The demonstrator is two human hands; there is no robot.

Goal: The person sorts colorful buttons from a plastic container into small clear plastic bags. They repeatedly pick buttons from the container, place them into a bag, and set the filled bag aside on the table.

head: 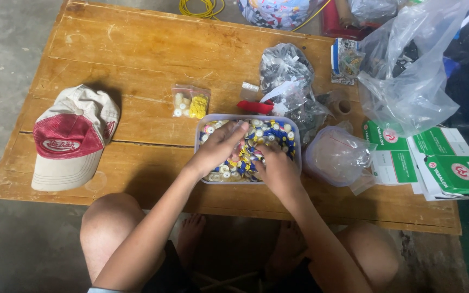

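in the clear tray on the wooden table, the small, light, slippery buttons are touched by the left hand and right hand, loosely spread, nothing visibly gripped; they are probably best pinched by the edges.

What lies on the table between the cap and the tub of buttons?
In the head view, only bare wood separates cap from tub; a small bag of buttons sits farther back.
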